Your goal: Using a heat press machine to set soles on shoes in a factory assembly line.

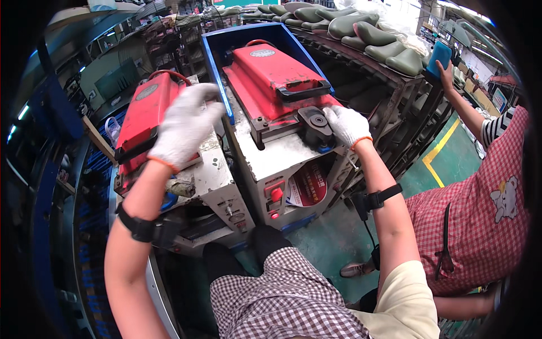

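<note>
The left hand (183, 124) is laid flat, fingers spread, hiding part of the red press (144, 116). The right hand (347, 125) is curled around a black knob (316, 129), half hidden.

I see white knit gloves with orange cuffs on my left hand (183, 125) and right hand (347, 125). Both press lids (271, 70) are red with black handles, over grey machine bodies (276, 155). The tray (226, 39) is blue. My trousers (282, 299) are checked, brown and white I think. The co-worker's apron (480, 226) is red gingham.

blue divider (216, 73) between red presses (271, 76)
</note>
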`<state>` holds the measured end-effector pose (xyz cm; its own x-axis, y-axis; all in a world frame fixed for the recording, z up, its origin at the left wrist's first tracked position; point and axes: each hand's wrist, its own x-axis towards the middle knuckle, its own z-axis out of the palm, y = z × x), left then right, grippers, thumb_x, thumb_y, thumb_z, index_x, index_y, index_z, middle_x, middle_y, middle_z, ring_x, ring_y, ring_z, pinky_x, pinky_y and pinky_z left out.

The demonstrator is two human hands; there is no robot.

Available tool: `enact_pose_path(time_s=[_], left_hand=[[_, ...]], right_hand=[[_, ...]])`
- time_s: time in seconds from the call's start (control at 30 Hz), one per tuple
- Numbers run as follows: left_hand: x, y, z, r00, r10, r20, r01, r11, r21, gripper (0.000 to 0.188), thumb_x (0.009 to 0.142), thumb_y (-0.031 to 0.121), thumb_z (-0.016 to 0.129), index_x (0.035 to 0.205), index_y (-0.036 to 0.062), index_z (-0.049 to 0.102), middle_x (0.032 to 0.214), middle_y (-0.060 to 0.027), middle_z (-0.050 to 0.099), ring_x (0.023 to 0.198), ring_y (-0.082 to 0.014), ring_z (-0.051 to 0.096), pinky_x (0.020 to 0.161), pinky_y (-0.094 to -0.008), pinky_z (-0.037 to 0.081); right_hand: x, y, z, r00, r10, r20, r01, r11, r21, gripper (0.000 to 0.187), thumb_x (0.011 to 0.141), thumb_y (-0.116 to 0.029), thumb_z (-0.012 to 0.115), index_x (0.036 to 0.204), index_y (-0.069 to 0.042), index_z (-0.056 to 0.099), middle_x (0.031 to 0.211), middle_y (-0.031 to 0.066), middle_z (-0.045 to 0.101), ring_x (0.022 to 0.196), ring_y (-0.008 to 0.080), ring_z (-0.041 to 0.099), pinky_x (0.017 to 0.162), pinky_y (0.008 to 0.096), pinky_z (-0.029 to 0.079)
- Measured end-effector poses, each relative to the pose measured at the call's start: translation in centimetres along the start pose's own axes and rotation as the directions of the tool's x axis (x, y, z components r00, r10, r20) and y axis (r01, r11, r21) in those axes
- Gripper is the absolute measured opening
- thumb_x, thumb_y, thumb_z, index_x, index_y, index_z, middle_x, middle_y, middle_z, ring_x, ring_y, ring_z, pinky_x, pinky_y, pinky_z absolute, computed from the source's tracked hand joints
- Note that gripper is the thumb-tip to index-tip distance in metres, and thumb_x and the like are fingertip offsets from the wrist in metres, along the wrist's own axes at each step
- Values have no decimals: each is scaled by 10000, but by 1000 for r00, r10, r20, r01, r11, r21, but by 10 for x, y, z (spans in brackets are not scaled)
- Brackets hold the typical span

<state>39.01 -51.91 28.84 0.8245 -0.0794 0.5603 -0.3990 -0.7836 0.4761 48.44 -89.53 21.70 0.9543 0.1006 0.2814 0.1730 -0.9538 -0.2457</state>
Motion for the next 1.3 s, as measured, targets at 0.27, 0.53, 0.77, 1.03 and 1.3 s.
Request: enact_pose_path(time_s=[0.27,0.53,0.77,1.03,1.3], left_hand=[[51,56,123,891,451,51,-451,867,212,597,890,296,693,1412,45,550,1330,-226,656,1263,-411,609,1115,-490,458],[71,56,188,937,343,-63,-314,909,274,341,861,201,705,1193,128,726,1098,-114,717,1103,-325,652,1002,-480,457],[73,56,202,916,351,-194,-287,911,295,244,829,194,735,1063,128,755,1003,-86,727,1071,-289,661,970,-469,470],[71,56,205,907,346,-239,-274,917,289,235,808,194,745,1035,132,751,999,-86,724,1062,-292,660,966,-467,472],[71,57,206,893,360,-268,-286,917,279,230,808,192,741,1029,132,751,992,-87,711,1043,-295,658,957,-467,474]], right_hand=[[-1,2,5,999,11,-37,-11,1000,-7,461,1042,-493,454,1198,-195,769,1155,130,765,1090,374,713,962,471,556],[-3,-1,7,995,37,-94,-38,999,-12,429,1028,-473,468,1138,-198,778,1116,122,769,1030,372,724,914,480,570],[-1,3,10,992,1,-127,2,1000,23,460,1026,-507,475,1149,-159,749,1051,189,759,996,407,720,867,512,562],[-1,1,11,992,31,-124,-32,999,-9,415,1014,-444,471,1111,-176,772,1092,134,770,1014,374,725,901,484,568],[-1,1,12,989,47,-138,-48,999,-2,417,1009,-455,483,1110,-172,773,1069,146,772,990,385,729,896,492,569]])
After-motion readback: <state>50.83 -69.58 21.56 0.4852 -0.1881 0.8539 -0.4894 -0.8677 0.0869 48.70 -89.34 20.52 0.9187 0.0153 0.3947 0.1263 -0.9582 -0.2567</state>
